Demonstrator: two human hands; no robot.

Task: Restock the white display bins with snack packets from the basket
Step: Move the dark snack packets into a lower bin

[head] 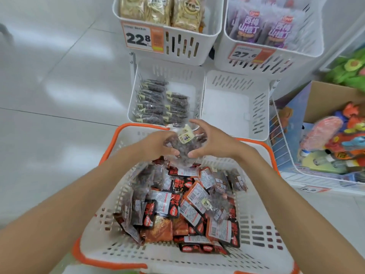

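Observation:
A white basket with an orange rim [110, 224] stands in front of me, heaped with red-and-black and clear snack packets [189, 206]. My left hand [158, 145] and my right hand [209, 141] together grip a clear packet of dark snacks [184, 147] with a pale label, held above the basket's far end. Just beyond stand two low white display bins: the left bin [136, 84] holds two rows of the same dark packets [162, 101], the right bin [235, 107] has nothing in it.
Two higher white bins sit behind: one with tan snack bags and a 22.8 price tag [167, 30], one with purple packets [274, 30] tagged 27.6. A wire bin with toys [335, 139] and a cardboard box stand to the right. Pale tiled floor lies to the left.

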